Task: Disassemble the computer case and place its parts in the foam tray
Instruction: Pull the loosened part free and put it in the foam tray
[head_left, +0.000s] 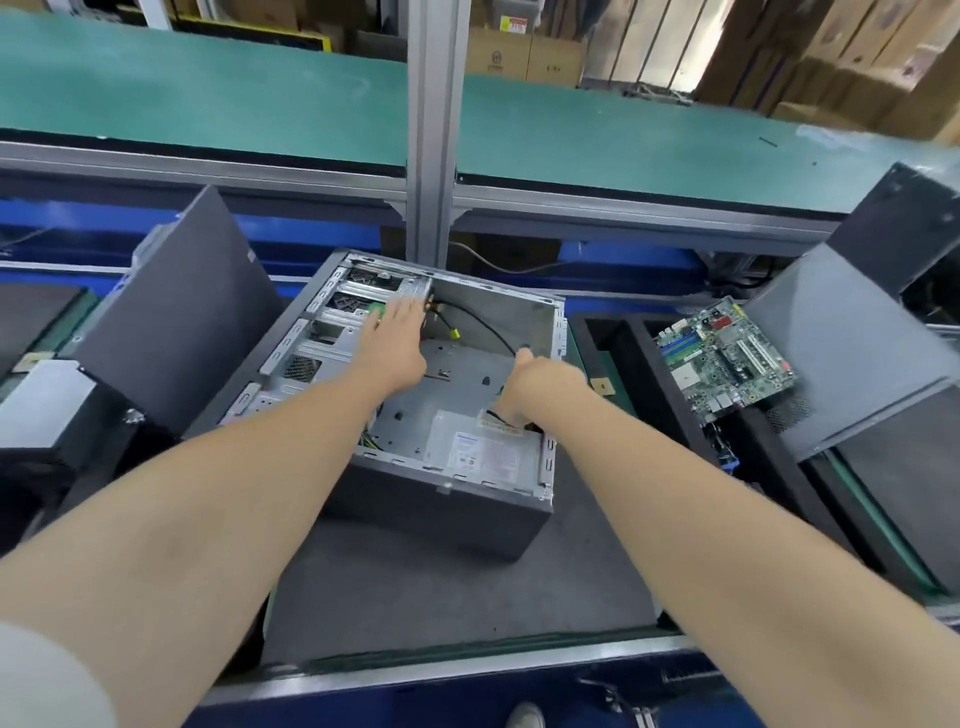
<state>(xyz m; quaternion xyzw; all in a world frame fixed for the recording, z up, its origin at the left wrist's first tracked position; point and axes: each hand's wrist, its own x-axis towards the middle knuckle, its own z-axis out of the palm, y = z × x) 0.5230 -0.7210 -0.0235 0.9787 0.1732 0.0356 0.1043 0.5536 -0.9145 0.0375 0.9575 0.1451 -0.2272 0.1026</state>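
An open grey computer case (447, 499) lies on its side on a dark mat in the middle of the bench. My left hand (392, 340) reaches inside with straight fingers lying on the metal drive cage (337, 332) near a green tab. My right hand (530, 382) is curled over a bundle of black cables (488, 325) beside the power supply (483, 452) at the case's near right corner. A green motherboard (727, 356) lies in the black foam tray (639, 348) to the right.
A dark side panel (171, 312) leans at the left, with a silver and black box (57, 410) in front of it. Dark case panels (857, 348) stand at the right. An aluminium post (434, 130) rises behind the case before a green conveyor (208, 98).
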